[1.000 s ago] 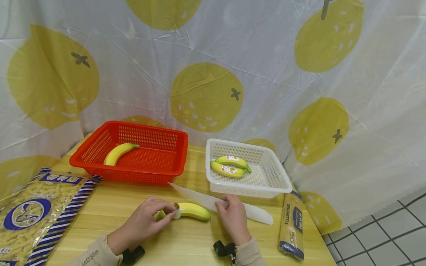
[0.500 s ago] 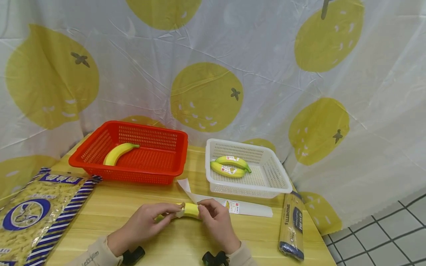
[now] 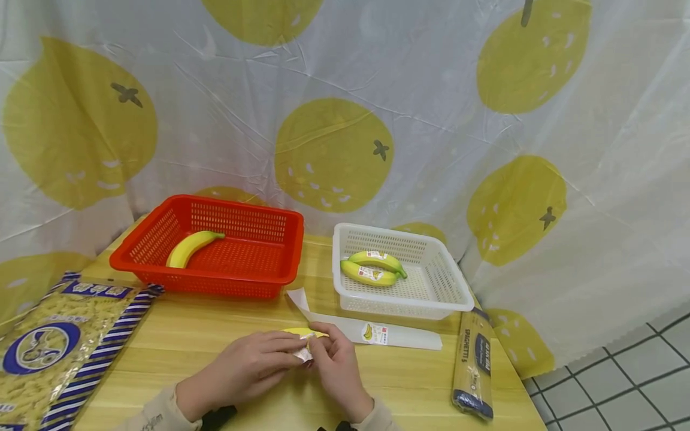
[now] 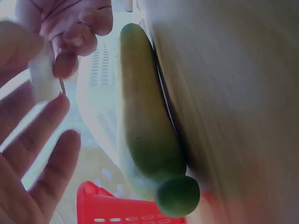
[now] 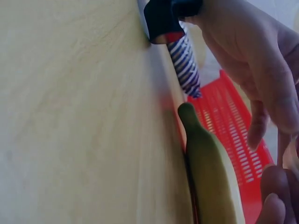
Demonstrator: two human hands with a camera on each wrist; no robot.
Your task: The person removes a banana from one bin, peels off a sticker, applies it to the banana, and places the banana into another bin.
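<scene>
I count four bananas. One banana (image 3: 300,331) lies on the wooden table (image 3: 215,335) at lower centre of the head view, mostly covered by both hands. One sits in the red basket (image 3: 162,239) at centre left, and two stickered ones lie side by side in the white basket (image 3: 453,287) right of centre. There is one sticker sheet (image 3: 377,332) just behind the hands, one bag of macaroni (image 3: 48,347) at lower left, and one spaghetti pack (image 3: 474,359) at lower right.

Half a second ago more of the near banana showed between the hands. Now my left hand (image 3: 253,365) has slid over it, and only a yellow sliver peeks out above the fingers. The sheet has not moved.

My right hand (image 3: 334,362) pinches a small white sticker (image 3: 303,354) against the left fingers. The left wrist view shows the left palm spread, fingers fairly straight, touching that sticker. I cannot make out the sticker's print, and both wrist views are blurred.
</scene>
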